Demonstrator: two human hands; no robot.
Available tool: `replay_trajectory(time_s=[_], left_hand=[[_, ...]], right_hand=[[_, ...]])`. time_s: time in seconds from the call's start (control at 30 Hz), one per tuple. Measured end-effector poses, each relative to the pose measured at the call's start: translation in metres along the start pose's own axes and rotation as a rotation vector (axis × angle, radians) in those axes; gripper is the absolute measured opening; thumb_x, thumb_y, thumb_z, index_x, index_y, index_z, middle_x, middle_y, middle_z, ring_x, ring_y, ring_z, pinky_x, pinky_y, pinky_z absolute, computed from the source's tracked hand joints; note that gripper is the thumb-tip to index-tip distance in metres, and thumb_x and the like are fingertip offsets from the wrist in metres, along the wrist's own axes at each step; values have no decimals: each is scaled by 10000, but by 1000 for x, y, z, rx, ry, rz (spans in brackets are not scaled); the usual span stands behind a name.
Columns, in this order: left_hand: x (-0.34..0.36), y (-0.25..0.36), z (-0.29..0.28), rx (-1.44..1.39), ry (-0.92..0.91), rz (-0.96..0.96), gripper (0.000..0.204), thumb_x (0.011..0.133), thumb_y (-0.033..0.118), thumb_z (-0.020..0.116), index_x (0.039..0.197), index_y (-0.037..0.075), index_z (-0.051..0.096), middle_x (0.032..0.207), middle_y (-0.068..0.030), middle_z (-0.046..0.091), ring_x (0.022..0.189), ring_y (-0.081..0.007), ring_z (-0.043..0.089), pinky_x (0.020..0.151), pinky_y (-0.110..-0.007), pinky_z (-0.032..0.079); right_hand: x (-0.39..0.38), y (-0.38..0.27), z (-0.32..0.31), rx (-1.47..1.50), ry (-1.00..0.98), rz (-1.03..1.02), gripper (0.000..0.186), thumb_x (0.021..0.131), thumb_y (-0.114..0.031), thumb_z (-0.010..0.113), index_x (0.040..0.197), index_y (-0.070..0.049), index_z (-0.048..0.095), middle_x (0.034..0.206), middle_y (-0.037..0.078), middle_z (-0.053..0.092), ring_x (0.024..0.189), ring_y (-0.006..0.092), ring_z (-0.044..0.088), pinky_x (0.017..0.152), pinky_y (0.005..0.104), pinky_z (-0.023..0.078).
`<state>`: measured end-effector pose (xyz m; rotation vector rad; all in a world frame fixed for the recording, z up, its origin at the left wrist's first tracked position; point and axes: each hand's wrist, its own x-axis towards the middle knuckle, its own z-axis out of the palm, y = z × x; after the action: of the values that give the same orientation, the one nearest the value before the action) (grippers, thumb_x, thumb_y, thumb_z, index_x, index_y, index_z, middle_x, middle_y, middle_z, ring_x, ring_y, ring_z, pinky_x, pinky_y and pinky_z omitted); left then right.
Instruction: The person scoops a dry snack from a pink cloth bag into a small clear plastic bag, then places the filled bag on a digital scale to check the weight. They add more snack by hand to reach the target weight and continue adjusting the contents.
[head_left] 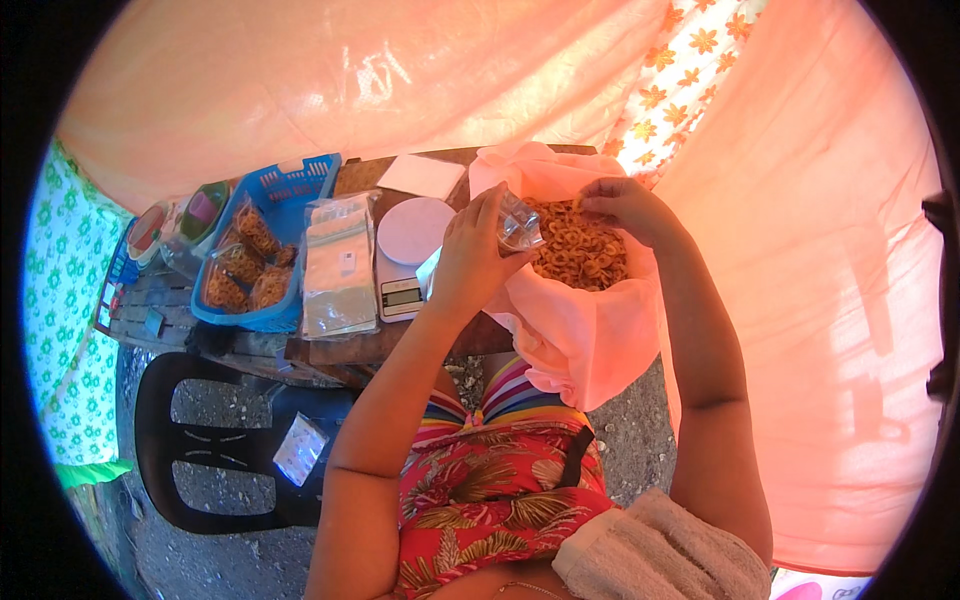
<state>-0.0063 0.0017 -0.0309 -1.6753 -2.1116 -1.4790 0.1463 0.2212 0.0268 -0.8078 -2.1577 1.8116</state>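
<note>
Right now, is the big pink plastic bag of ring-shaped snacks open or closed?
Open. The big pink plastic bag has its mouth spread wide, with the orange ring-shaped snacks exposed inside.

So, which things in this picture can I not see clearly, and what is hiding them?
All in the head view:
- The clear bag: the left hand covers most of it, so how full it is cannot be told.
- The right hand: its fingertips are bent over the snack rings, so whether they pinch the bag or the rings is unclear.
- The scale: its display is too small to read.
- The bowls: bent and blurred near the fisheye rim.
</note>
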Motion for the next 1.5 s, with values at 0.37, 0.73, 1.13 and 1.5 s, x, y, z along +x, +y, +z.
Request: replay_trajectory(time_s=[0.37,0.73,1.13,1.5], left_hand=[[-3,-1,-7,61,37,20,884,694,233,864,1404,39,374,1357,-239,499,1242,-429,500,1004,-497,436],[0,-1,-3,1,4,22,885,724,258,836,1433,59,345,1368,-218,483,1246,-438,477,1031,-519,394],[1,0,-1,16,2,2,897,692,216,864,1411,27,363,1349,-257,499,1240,-440,505,992,-480,458],[5,0,-7,-28,70,-7,890,694,213,859,1400,4,358,1327,-270,490,1248,-452,477,982,-512,442]], right_hand=[[3,1,24,434,70,47,138,942,-75,583,1068,-32,616,896,73,668,815,178,691,620,248,528],[16,10,14,421,169,89,72,885,-121,581,885,-57,613,797,84,644,699,193,653,584,269,522],[-9,-48,81,-243,-9,-340,199,875,44,511,1023,11,640,987,84,665,971,159,647,843,258,525],[4,-31,42,-520,162,-273,206,807,-3,655,1009,-13,695,928,62,706,912,174,673,781,287,525]])
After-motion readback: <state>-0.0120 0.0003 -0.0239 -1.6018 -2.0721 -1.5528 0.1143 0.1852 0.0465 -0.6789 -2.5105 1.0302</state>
